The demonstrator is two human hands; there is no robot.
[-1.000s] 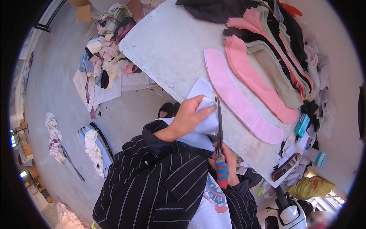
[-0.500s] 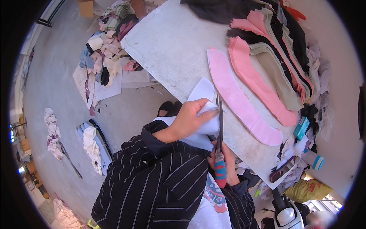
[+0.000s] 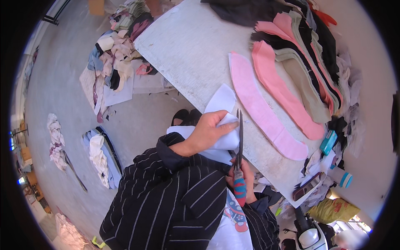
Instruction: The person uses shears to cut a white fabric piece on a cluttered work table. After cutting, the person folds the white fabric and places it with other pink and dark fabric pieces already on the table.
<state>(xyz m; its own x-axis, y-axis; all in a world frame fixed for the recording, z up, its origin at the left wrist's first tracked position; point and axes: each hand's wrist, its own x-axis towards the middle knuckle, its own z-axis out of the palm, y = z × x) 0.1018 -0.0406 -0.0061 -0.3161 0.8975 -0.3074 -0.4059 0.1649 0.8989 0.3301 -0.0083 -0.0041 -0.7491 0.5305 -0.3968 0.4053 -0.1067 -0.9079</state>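
My left hand (image 3: 207,132) pinches a folded piece of pale blue fabric (image 3: 228,138) between thumb and fingers. Part of that fabric hangs below the hand, over my lap. In my right hand (image 3: 248,179) is a pair of scissors (image 3: 240,143), its handle wrapped in red and teal. The blades point away from me, slightly parted, right beside the fabric's edge. Another pale blue end (image 3: 222,99) lies at the table's near edge, beyond my left hand. A curved light pink fabric strip (image 3: 264,110) lies on the table to the right of the blades.
Coral pink strips (image 3: 283,93) and stacked grey-green, black and pink strips (image 3: 310,62) cover the right of the white table (image 3: 183,46). A teal box (image 3: 328,141) and a phone (image 3: 307,185) lie near its right corner. Scrap piles (image 3: 121,62) sit at left.
The scissors have shifted slightly upward and their blades show a little more apart at the tips. My left hand keeps its hold on the fabric.
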